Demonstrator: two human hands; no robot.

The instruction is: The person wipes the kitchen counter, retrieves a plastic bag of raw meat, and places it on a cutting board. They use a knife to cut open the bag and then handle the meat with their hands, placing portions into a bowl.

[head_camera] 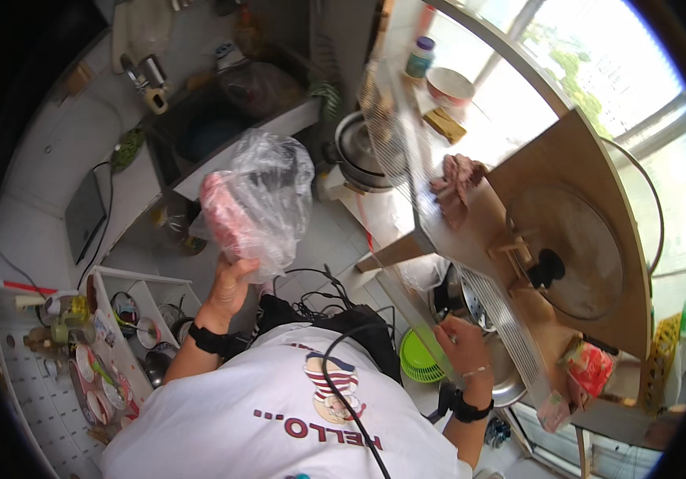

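My left hand (233, 287) grips a clear plastic bag (283, 197) by its lower end. Inside the bag shows a pinkish-red lump (221, 212) that looks like raw meat. My right hand (464, 347) is at the edge of a shelf unit, beside a bright green plastic basket (418, 359). Its fingers are curled, and whether they pinch a clear strip at the shelf edge cannot be told.
A wooden board (588, 161) and a glass pot lid (570, 257) stand on the right-hand shelf. A metal pot (367, 149) sits further off. Black cables (325, 293) trail near my legs. At left stands a white dish rack (121, 359).
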